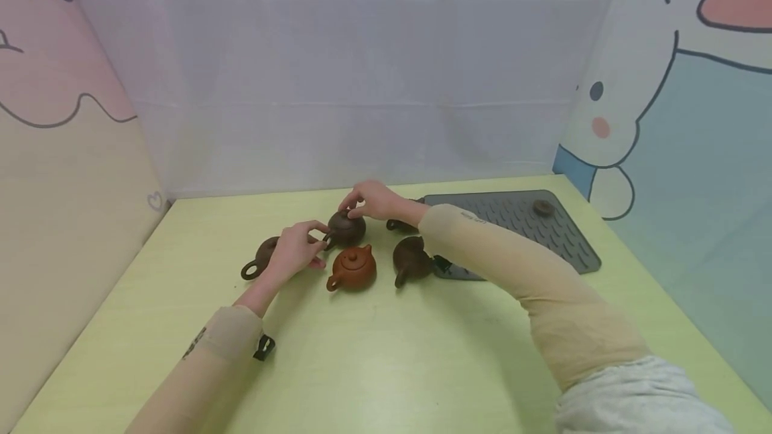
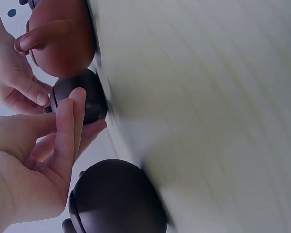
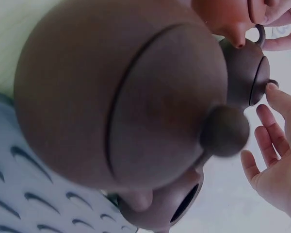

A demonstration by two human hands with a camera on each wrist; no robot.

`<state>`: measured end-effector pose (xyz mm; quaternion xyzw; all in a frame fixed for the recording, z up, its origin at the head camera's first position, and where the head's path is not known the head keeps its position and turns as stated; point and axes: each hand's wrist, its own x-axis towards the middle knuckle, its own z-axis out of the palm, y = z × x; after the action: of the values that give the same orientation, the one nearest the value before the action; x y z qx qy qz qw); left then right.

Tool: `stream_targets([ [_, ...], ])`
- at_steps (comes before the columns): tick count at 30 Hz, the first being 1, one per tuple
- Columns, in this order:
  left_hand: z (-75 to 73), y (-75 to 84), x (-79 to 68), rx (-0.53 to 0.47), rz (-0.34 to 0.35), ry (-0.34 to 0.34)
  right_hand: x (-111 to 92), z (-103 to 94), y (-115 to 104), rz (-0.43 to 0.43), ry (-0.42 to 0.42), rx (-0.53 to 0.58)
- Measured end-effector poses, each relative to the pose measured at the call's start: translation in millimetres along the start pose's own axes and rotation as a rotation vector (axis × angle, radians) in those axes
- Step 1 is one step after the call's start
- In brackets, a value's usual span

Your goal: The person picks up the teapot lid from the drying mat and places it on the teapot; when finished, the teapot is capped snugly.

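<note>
A small dark brown teapot (image 1: 347, 229) stands among other teapots, its lid on. My right hand (image 1: 376, 199) reaches over it from behind, thumb and fingertips pinching the lid knob (image 3: 273, 83); the other fingers are spread in the right wrist view. From the left, my left hand (image 1: 293, 250) holds the pot's loop handle (image 3: 261, 36) between thumb and finger. An orange-brown teapot (image 1: 354, 268) sits just in front of it. Left of it is another dark teapot (image 1: 263, 256), partly covered by my left hand.
A lidded dark teapot (image 1: 412, 260) stands beside a grey ridged mat (image 1: 506, 209). Behind my right forearm is a lidless teapot (image 3: 186, 201), mostly hidden in the head view. One loose dark lid (image 1: 543, 207) lies on the mat. A pale cloth wall (image 1: 301, 99) closes the table's back.
</note>
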<state>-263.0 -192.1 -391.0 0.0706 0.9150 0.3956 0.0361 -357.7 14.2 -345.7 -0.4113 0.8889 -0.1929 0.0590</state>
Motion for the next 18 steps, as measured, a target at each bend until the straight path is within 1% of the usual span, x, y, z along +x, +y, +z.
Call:
stream_targets([
  [3, -3.7, 2.4, -0.2, 0.026, 0.002, -0.013, -3.3, -6.1, 4.4, 0.006, -0.011, -0.013],
  [6, -8.5, 5.5, -1.5, 0.077, 0.011, -0.02, -8.0, -11.2, 11.9, 0.011, 0.0, -0.008],
  [9, -14.6, 10.1, -1.8, 0.131, 0.018, -0.012, -14.4, -17.7, 20.3, 0.011, 0.012, -0.025],
  [11, -18.8, 14.2, -1.1, 0.153, 0.023, -0.004, -20.9, -23.4, 25.8, 0.028, 0.018, -0.02],
  [14, -25.2, 20.9, 1.9, 0.194, 0.035, 0.007, -31.7, -31.8, 34.5, 0.052, 0.034, -0.024],
  [18, -32.0, 29.4, 9.5, 0.275, 0.055, 0.029, -45.7, -42.4, 48.0, 0.075, 0.056, -0.029],
])
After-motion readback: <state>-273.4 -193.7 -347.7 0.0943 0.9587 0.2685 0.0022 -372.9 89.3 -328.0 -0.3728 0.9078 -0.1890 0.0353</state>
